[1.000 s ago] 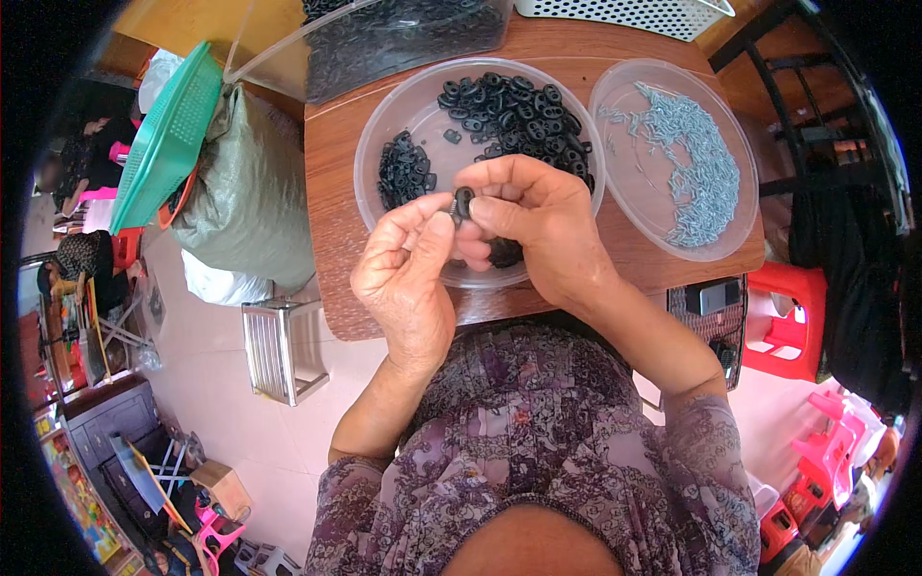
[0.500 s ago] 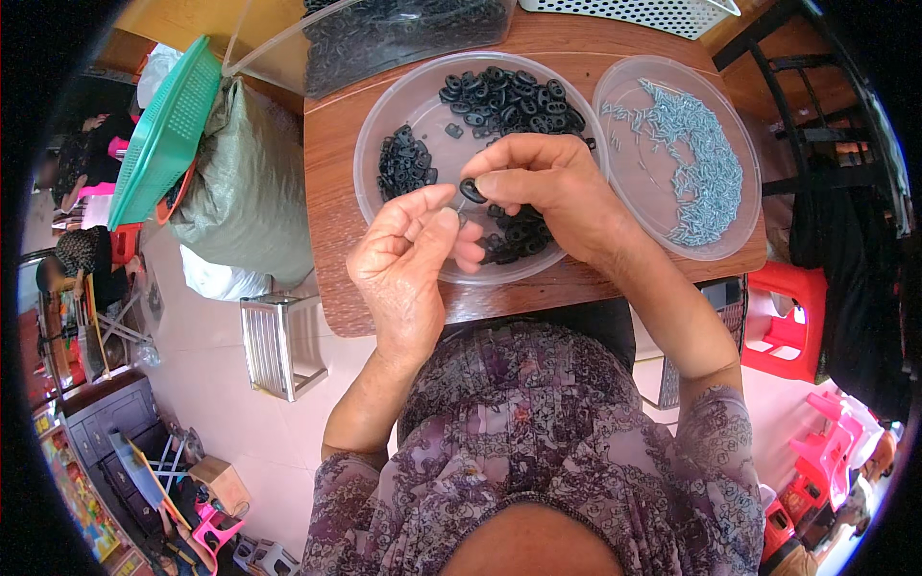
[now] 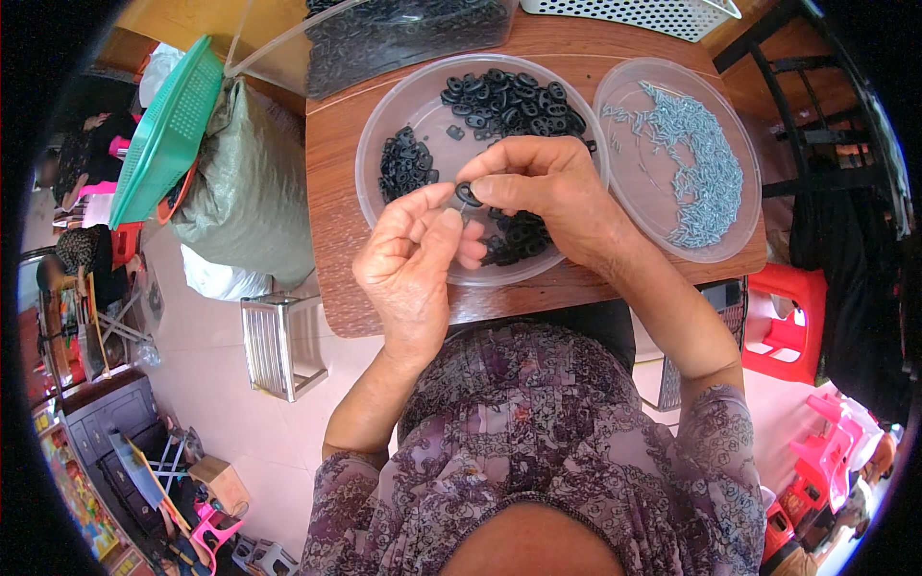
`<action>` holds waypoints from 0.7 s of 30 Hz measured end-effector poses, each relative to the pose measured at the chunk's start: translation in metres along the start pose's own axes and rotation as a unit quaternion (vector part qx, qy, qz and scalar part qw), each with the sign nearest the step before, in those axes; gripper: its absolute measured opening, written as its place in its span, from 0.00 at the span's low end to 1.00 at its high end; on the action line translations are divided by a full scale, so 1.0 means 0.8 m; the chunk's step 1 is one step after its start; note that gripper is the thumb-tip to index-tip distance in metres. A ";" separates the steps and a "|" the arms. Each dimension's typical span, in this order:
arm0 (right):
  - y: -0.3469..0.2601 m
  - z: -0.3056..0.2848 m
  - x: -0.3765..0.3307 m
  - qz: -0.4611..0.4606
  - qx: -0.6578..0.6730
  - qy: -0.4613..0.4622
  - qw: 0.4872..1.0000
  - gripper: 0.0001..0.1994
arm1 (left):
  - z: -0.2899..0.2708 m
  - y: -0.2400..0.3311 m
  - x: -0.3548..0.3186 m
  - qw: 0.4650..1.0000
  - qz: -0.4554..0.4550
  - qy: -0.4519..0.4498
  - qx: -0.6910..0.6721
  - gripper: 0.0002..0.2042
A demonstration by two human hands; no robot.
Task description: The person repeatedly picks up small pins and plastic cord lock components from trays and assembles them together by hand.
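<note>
My right hand (image 3: 562, 187) pinches a small black oval piece with a hole (image 3: 468, 194) between thumb and forefinger. Close against it, my left hand (image 3: 408, 264) is closed, thumb and fingertips on a thin silver screw (image 3: 463, 207) whose tip meets the black piece; fingers hide most of the screw. Both hands are over a round clear plastic tub (image 3: 366, 115). Inside the tub lie a big heap of black oval pieces (image 3: 519, 101), another black heap nearer me, and smaller flat black pieces (image 3: 405, 163) at the left.
Right of the tub, a round clear tray (image 3: 624, 206) holds many silver screws (image 3: 706, 173). At the back stand a clear bin of black pieces (image 3: 408, 43) and a white perforated basket (image 3: 643, 12). A grey-green sack (image 3: 245, 192) and a green basket (image 3: 163, 134) flank the wooden table (image 3: 336, 240).
The black piece has tilted slightly in my right fingers, its hole turned toward the screw. My left hand has shifted a little to the right.
</note>
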State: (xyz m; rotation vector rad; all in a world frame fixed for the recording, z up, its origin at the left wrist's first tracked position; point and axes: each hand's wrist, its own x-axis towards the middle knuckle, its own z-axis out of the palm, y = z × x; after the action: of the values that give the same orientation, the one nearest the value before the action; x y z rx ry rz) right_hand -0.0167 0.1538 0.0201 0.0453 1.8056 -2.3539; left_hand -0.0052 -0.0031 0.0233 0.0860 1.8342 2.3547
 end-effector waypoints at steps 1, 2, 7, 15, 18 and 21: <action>-0.001 0.000 0.000 -0.003 0.009 -0.001 1.000 0.08 | 0.001 0.000 0.000 1.000 0.001 0.001 -0.001 0.10; 0.000 -0.001 0.000 -0.004 0.009 -0.001 1.000 0.08 | 0.001 -0.001 0.000 1.000 0.002 0.000 -0.001 0.10; 0.003 -0.002 0.001 -0.033 -0.014 -0.017 0.999 0.08 | 0.002 -0.005 0.001 1.000 0.009 0.006 0.008 0.10; 0.009 0.006 0.004 -0.062 0.016 -0.004 0.998 0.05 | 0.005 -0.013 0.007 0.999 0.041 0.001 -0.025 0.11; 0.009 0.012 0.004 -0.100 0.001 0.023 0.995 0.03 | 0.007 -0.015 0.010 0.998 0.046 0.004 -0.034 0.11; 0.011 0.017 0.001 -0.114 0.006 0.017 0.993 0.02 | 0.006 -0.014 0.009 0.998 0.037 0.005 -0.042 0.11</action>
State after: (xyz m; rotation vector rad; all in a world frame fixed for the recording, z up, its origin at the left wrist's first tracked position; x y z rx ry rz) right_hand -0.0153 0.1382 0.0149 -0.1277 1.9051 -2.5305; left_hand -0.0105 0.0054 0.0134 0.1350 1.7614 2.4829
